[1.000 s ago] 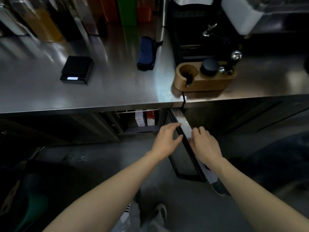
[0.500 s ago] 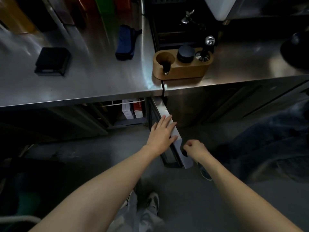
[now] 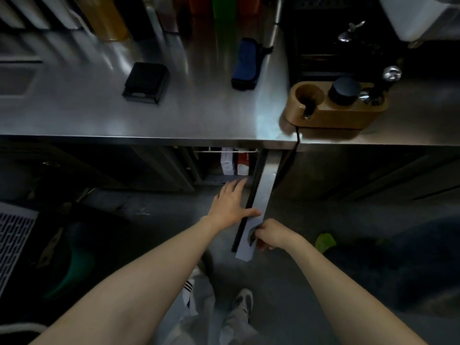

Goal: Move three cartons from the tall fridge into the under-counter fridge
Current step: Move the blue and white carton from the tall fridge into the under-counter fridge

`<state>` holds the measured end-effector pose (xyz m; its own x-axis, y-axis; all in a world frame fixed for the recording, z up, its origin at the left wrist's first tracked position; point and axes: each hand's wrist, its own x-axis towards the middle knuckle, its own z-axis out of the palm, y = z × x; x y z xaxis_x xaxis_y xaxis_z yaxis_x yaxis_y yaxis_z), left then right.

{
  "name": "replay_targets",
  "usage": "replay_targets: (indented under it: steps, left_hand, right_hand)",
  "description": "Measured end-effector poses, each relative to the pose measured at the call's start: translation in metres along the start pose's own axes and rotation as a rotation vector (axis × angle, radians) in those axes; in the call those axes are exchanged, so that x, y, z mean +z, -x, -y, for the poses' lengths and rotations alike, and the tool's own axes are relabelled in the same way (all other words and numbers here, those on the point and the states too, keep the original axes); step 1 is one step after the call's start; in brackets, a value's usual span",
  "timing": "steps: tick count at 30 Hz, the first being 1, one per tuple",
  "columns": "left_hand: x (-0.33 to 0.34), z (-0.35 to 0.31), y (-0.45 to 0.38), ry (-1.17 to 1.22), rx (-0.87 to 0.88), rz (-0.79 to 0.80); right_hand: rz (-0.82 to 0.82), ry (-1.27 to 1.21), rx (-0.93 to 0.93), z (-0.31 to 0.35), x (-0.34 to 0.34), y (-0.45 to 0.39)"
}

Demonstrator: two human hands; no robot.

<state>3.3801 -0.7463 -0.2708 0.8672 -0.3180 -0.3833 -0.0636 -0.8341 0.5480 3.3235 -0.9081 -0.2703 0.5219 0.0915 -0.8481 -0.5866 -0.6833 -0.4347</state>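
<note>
Stainless counter [image 3: 174, 115] runs across the upper view, seen from above; dim grey floor [image 3: 286, 282] below it. On the counter: black scale [image 3: 145, 82] left of centre, blue pouch [image 3: 246, 63] lying flat behind it to the right, wooden tamping stand [image 3: 348, 113] near the front edge w/ a round black tamper [image 3: 344, 90] seated in it. Coloured bottles are lined up along the back, blurred.

Under-counter fridge door [image 3: 258, 202] is swung out toward the viewer, seen edge-on, w/ its black gasket on the left side. Inside the opening, two cartons [image 3: 235, 164] are seen upright side by side on the shelf, one white/blue, one red/white; a third can't be made out from this angle.

Left hand [image 3: 230, 206] is laid flat against the door's inner side, fingers straight & spread, thumb stretched across the door's top edge; nothing is gripped. Right hand [image 3: 271, 235] is curled at the recessed door handle [image 3: 251, 237] near the door's free end, fingertips hooked into it.

Grey trousers & a pale sneaker [image 3: 244, 298] are visible at bottom centre. Green object [image 3: 324, 241] lies on the floor to the right, identity unclear.
</note>
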Motion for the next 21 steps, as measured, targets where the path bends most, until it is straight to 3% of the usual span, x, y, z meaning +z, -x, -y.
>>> replay_targets:
  steps: [7,11,21]
  left_hand:
    - [-0.036,0.061,-0.001,0.138,-0.174,-0.027]
    - [-0.06,0.107,0.003,0.243,-0.275,-0.129]
    - [-0.1,0.171,-0.011,0.523,-0.356,-0.183]
  right_hand:
    - [0.076,-0.173,-0.05,0.067,0.023,-0.03]
    - [0.117,-0.186,-0.159,0.104,0.034,-0.05]
    - [-0.084,-0.298,-0.327,0.19,0.043,-0.102]
